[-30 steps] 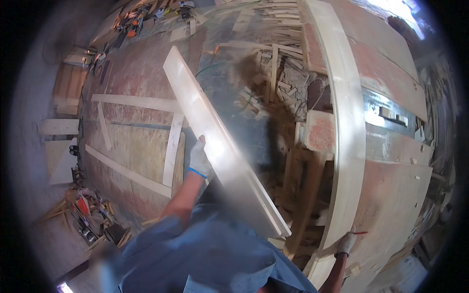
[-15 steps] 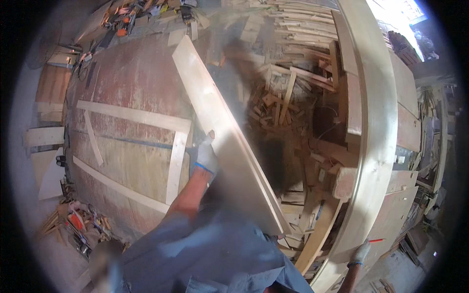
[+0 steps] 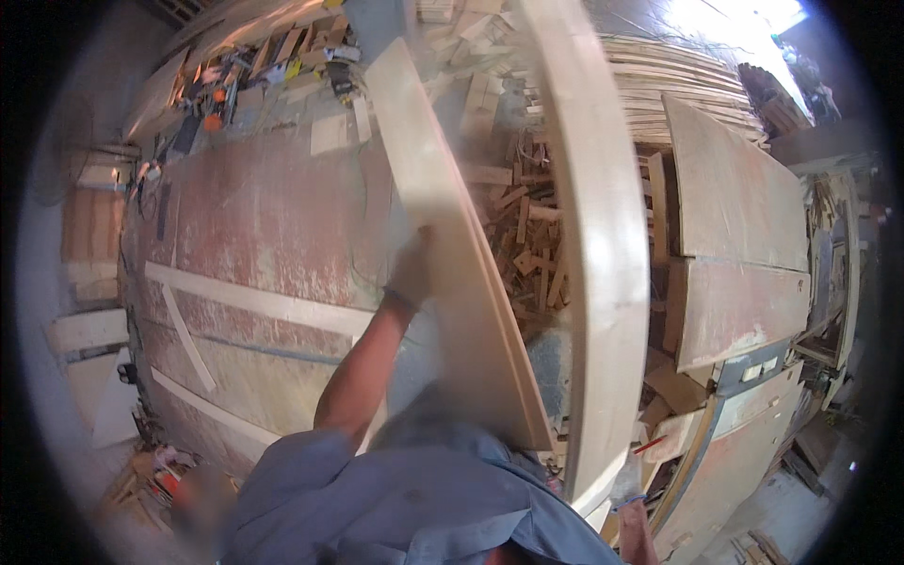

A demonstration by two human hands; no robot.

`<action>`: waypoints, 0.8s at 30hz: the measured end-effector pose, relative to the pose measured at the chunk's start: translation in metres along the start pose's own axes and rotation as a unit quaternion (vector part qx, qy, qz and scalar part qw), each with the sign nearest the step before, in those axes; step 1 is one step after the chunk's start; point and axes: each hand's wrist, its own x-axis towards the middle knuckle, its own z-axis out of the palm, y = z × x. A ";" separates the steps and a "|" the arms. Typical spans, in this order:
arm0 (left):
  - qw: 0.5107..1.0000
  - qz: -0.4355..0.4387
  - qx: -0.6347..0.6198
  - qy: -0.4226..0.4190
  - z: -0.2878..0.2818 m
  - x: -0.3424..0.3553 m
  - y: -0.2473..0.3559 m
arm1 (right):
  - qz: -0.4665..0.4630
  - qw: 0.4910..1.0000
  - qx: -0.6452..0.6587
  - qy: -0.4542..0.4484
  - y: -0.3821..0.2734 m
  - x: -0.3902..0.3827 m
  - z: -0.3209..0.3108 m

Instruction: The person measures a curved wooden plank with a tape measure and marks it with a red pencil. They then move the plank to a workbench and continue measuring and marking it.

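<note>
My left hand (image 3: pixel 411 271), gloved and blurred, grips the left edge of pale wooden boards (image 3: pixel 461 292), which look like two laid face to face. They slant from the upper middle down against my front. At lower right, my gloved right hand (image 3: pixel 626 482) is closed on the near end of a long, wide wooden plank (image 3: pixel 607 245). A thin red pencil (image 3: pixel 650 444) sticks out of the same hand. The plank runs away from me, its far end beyond the upper edge of view. Its fingers are partly hidden by the plank.
On the left, a worn reddish worktable (image 3: pixel 264 202) carries thin wooden strips (image 3: pixel 254 294). Tools and scraps clutter its far end. Offcuts (image 3: pixel 541 245) lie heaped beyond the boards, with stacked strips (image 3: pixel 678 89) behind. Worn panels (image 3: pixel 739 306) stand at right.
The long plank has swung left, off the right-hand panels and closer to the boards. My right hand has come left with it. The boards in my left hand have shifted slightly right and tilted more upright.
</note>
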 end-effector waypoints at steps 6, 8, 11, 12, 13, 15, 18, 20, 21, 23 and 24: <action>0.999 -0.025 -0.021 -0.033 -0.019 0.159 0.079 | 0.041 0.994 -0.104 0.022 0.028 0.054 0.089; 0.983 -0.097 -0.153 -0.032 -0.011 0.192 0.088 | 0.067 0.984 -0.162 0.035 0.000 0.054 0.129; 0.943 -0.191 -0.271 -0.002 -0.016 0.249 0.102 | 0.142 0.974 -0.160 0.072 -0.050 0.053 0.211; 0.938 -0.206 -0.277 0.011 -0.020 0.268 0.096 | 0.092 0.983 -0.145 0.071 -0.059 0.056 0.242; 0.937 -0.209 -0.279 0.004 -0.026 0.288 0.085 | 0.082 0.976 -0.179 0.093 -0.053 0.068 0.245; 0.936 -0.215 -0.280 -0.005 -0.041 0.326 0.070 | 0.092 0.957 -0.243 0.126 -0.056 0.089 0.268; 0.935 -0.200 -0.293 -0.007 -0.035 0.390 0.073 | 0.087 0.946 -0.278 0.146 -0.049 0.125 0.303; 0.927 -0.230 -0.296 -0.013 -0.032 0.437 0.085 | 0.095 0.957 -0.242 0.129 -0.074 0.142 0.350; 0.922 -0.246 -0.299 -0.016 -0.029 0.462 0.092 | 0.098 0.962 -0.225 0.123 -0.090 0.151 0.378; 0.936 -0.224 -0.269 0.026 -0.015 0.510 0.111 | 0.038 0.976 -0.186 0.107 -0.094 0.188 0.408; 0.943 -0.214 -0.250 0.046 -0.009 0.537 0.121 | 0.053 0.971 -0.202 0.115 -0.111 0.198 0.443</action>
